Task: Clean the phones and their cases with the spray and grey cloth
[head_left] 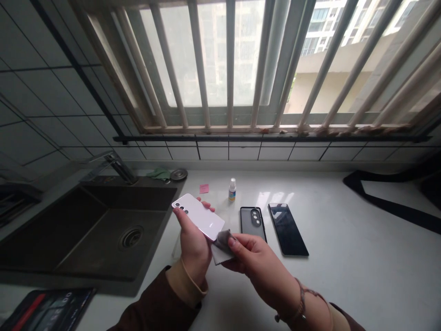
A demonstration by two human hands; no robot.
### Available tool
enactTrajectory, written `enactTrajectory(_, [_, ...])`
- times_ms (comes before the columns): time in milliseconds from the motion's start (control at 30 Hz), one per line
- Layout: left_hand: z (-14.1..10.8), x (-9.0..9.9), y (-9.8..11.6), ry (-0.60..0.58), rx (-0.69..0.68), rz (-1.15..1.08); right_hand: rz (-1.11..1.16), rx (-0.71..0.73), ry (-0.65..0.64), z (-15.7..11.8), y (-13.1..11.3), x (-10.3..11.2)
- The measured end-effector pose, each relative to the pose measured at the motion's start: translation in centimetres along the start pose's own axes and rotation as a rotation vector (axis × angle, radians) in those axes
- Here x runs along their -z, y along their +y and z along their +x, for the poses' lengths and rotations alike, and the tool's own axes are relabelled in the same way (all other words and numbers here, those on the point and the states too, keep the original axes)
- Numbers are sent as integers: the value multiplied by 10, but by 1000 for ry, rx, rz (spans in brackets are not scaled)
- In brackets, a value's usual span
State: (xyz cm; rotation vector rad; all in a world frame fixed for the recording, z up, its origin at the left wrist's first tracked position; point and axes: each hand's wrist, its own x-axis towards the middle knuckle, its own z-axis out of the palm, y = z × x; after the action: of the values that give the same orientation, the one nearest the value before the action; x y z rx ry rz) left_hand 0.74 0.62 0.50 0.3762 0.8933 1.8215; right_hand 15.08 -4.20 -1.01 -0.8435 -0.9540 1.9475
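1. A pearl-white smartphone (200, 218) is held in the air, back facing up, above a white table (344, 285). Three round camera lenses sit in a column near one end. A small mark on its back is too small to read.
2. The person's left hand (195, 243) cradles the phone, thumb along the near edge and fingers (207, 203) curled around the far edge.
3. The right hand (258, 264) pinches a grey cloth (220, 248), thumb and forefinger pressed together on it against the phone's lower corner.
4. Just beyond the hands, a black phone case (253, 223) with a camera cutout lies on the table beside a dark glass-fronted phone (287, 229).
5. A small spray bottle (232, 190) stands upright near a pink sticky note (204, 188). The bottle's blue-and-yellow label cannot be read, and no writing shows on the note.
6. To the left is a dark sink (44, 230) with a metal faucet (117, 168). Behind it lie a green cloth (158, 174) and a round metal disc (178, 174).
7. A tablet (48, 310) sits at the lower left, its small display unreadable. A black strap (386, 197) lies at the right, below a barred window (227, 59).
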Motion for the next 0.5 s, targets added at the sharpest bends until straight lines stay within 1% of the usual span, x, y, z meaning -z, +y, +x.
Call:
enactTrajectory(167, [-5,-1,0,23,119,45,-29,-20,-168,-10,-11,-8])
enactTrajectory(267, [-9,-4,2,-47,224,26,-67,-54,-292,-13,-15,-4])
enactTrajectory(333, [-10,-6,3,-101,310,7,-94,-56,-326,-13,-16,2])
enactTrajectory(400, [-9,-5,2,-132,367,6,-78,-11,-273,-11,-16,9])
enactTrajectory(500, [-7,1,-3,-155,401,84,-39,91,-67,-5,-17,18])
